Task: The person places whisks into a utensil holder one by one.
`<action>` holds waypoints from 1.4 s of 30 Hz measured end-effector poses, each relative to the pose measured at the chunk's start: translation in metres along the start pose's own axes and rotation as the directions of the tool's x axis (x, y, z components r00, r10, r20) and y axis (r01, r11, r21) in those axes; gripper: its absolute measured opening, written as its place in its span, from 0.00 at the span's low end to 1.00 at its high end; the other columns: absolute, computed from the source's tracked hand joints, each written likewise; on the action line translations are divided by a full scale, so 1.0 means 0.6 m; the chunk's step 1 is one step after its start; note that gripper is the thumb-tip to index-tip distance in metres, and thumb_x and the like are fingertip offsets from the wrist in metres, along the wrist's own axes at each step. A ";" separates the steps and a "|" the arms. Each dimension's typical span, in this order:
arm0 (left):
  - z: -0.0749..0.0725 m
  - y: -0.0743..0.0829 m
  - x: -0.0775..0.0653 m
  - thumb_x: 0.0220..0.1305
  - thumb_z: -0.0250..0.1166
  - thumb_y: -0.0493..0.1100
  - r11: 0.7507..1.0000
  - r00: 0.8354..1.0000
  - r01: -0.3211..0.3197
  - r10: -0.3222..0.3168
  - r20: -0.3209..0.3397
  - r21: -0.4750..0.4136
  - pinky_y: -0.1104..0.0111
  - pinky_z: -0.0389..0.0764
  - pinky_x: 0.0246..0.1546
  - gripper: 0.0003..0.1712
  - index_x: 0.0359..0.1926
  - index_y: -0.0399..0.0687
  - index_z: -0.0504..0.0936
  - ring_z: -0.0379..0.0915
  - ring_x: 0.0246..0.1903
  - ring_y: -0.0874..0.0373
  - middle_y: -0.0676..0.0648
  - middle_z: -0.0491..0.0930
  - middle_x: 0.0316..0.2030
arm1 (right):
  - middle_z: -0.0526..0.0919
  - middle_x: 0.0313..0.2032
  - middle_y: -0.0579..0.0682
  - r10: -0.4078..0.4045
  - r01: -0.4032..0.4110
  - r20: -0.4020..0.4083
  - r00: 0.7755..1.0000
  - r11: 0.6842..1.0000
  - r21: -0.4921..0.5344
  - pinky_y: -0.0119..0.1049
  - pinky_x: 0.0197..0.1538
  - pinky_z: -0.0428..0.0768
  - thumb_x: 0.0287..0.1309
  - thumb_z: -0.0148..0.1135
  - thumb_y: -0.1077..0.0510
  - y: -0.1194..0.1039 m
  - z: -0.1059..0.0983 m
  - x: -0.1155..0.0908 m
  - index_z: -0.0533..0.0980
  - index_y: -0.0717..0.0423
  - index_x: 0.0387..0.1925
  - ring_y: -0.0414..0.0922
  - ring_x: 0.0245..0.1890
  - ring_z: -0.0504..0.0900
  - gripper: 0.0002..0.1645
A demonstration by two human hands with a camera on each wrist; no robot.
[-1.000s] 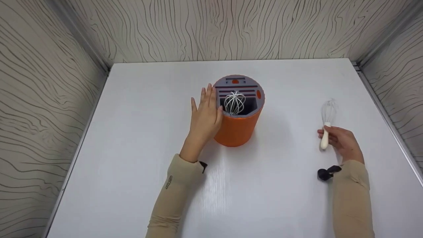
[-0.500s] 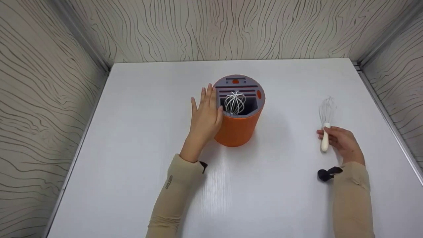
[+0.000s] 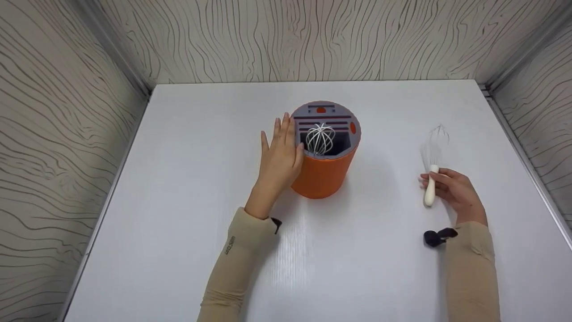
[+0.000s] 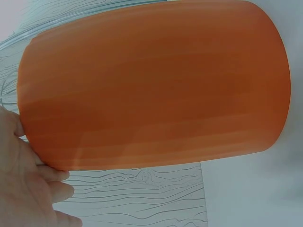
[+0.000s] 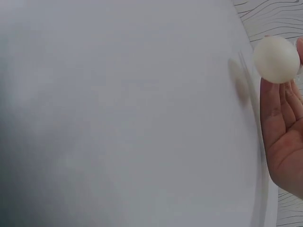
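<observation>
Firstly, one white table, with a wood-grain panel along its far edge. One orange cylindrical holder, upright, mid-table towards the far side, its grey top slotted. One left hand, fingers straight, laid against the holder's left side without curling round it. One right hand, thumb and fingers pinching a handle, well right of the holder. One white-handled whisk, in that pinch, wires pointing far, blurred. One wire whisk head, rising from the holder's near compartment, left part
</observation>
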State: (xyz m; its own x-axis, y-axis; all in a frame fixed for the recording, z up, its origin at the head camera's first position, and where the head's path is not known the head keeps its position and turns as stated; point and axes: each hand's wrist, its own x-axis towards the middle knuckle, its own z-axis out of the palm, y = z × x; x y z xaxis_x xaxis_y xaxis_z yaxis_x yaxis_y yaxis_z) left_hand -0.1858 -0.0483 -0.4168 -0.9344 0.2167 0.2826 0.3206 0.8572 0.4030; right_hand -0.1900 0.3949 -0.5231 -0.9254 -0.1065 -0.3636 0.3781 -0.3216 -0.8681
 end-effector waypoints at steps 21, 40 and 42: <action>0.003 0.006 0.009 0.70 0.42 0.47 1.000 0.999 0.016 -0.016 0.029 -0.003 0.42 0.40 0.65 0.34 0.72 0.35 0.50 0.38 0.71 0.47 0.41 0.46 0.72 | 0.86 0.34 0.56 -0.068 0.069 0.053 0.996 0.998 -0.005 0.33 0.39 0.81 0.63 0.53 0.68 0.005 0.039 -0.004 0.76 0.61 0.42 0.45 0.33 0.86 0.08; 0.012 0.024 0.018 0.71 0.43 0.48 1.000 0.999 0.024 -0.023 0.040 -0.020 0.43 0.41 0.65 0.35 0.72 0.36 0.48 0.38 0.72 0.48 0.42 0.45 0.73 | 0.86 0.36 0.56 -0.102 0.105 0.101 0.990 0.994 -0.024 0.33 0.39 0.81 0.64 0.52 0.68 0.001 0.081 -0.002 0.74 0.62 0.45 0.46 0.34 0.86 0.10; 0.013 0.025 0.019 0.71 0.43 0.48 1.000 0.999 0.024 -0.023 0.038 -0.018 0.43 0.41 0.65 0.35 0.72 0.37 0.48 0.38 0.72 0.47 0.42 0.45 0.73 | 0.86 0.36 0.55 -0.100 0.104 0.102 0.990 0.994 -0.029 0.33 0.39 0.81 0.64 0.52 0.68 0.000 0.087 -0.001 0.74 0.61 0.46 0.45 0.34 0.86 0.10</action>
State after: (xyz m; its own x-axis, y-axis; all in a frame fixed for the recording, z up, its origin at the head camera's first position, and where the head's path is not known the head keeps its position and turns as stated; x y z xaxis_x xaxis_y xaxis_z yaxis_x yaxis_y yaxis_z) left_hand -0.1929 -0.0296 -0.4143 -0.9468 0.2148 0.2396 0.3012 0.8536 0.4249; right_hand -0.1904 0.3461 -0.5054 -0.9563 -0.1693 -0.2385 0.2807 -0.3030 -0.9107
